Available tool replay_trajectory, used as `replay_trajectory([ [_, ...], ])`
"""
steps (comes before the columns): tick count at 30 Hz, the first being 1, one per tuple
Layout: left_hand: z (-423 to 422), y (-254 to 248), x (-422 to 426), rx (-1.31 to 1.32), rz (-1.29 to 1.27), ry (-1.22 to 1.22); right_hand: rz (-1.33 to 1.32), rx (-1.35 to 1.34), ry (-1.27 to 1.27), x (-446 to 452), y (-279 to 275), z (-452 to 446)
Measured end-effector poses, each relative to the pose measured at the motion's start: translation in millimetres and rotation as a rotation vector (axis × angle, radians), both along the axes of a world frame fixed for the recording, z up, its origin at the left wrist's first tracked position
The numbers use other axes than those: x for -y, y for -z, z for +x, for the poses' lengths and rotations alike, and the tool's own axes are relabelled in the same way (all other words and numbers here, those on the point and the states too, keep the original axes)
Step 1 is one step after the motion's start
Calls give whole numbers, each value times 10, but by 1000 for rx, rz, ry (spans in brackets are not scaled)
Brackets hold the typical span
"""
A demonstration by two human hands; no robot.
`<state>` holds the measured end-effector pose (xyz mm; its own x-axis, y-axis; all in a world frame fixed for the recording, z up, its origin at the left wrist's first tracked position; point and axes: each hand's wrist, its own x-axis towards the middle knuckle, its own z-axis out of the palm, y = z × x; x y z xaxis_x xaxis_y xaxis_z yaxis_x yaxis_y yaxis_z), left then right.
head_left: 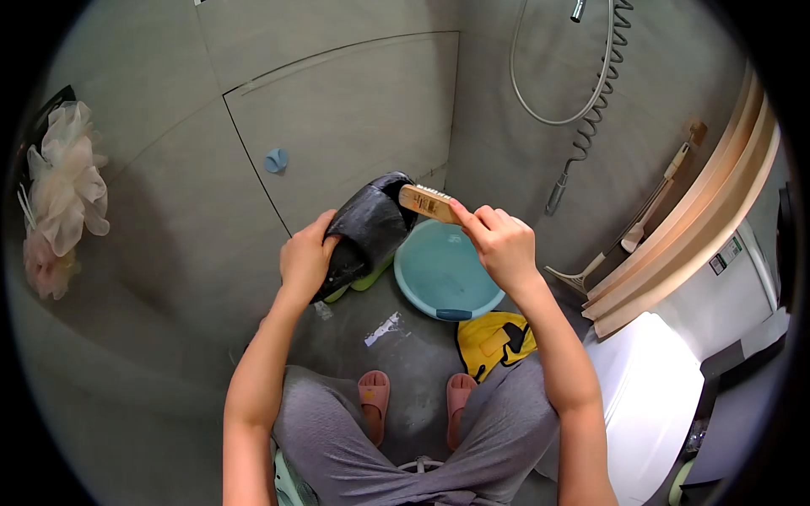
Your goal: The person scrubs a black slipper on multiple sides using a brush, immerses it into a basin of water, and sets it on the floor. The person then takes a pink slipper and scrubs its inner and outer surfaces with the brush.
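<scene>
My left hand (307,257) grips a black slipper (371,223) by its strap opening, holding it tilted in front of me. In my right hand (504,246) is a wooden brush (428,203), its white bristles facing up and its tip at the slipper's upper end. Below and right of the slipper, a light blue basin (447,270) with water stands on the floor. Green footwear (363,282) shows partly behind the slipper. A yellow and black cloth (496,341) lies beside the basin, near my right knee.
A white toilet (645,396) stands at the right, beside a peach curtain (692,219) and a squeegee (582,274). Shower hoses (548,121) hang on the wall ahead. Mesh bath puffs (67,185) hang at the left. Pink slippers (374,390) are on my feet.
</scene>
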<state>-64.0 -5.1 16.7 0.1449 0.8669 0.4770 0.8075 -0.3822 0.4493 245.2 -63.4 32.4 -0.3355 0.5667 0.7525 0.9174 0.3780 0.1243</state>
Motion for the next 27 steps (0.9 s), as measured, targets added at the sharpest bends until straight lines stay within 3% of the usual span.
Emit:
replay_trajectory([
  [3,16,-37,17,-184,87,28,30,83,56,-51,67,0],
  [7,-44,-99,-21,-376,152,145,-239,203,-254,-32,193,82],
  [9,-47,-105,-31,-563,354,286,-287,200,-262,-5,267,11],
  [11,-42,-113,-21,-554,293,288,-340,62,-340,-24,389,8],
  [13,-30,-54,-74,-396,545,85,-388,-70,-425,-19,406,-56],
  [15,-38,4,-129,-315,497,28,-510,-373,-463,5,409,-145],
  [18,19,-40,-97,32,341,-84,-562,-502,-446,27,462,-231],
  [21,25,-70,-153,198,472,-129,-607,-683,-375,32,520,-291],
  [23,48,-95,-121,125,468,-192,-604,-778,-365,-1,554,-315],
  [25,185,-159,-45,638,425,-223,-633,-1099,-382,-35,563,-340],
  [26,184,-92,-91,854,161,-174,-631,-1098,-384,-32,560,-345],
  [27,240,52,-198,1221,18,51,-672,-1157,-400,-14,514,-359],
])
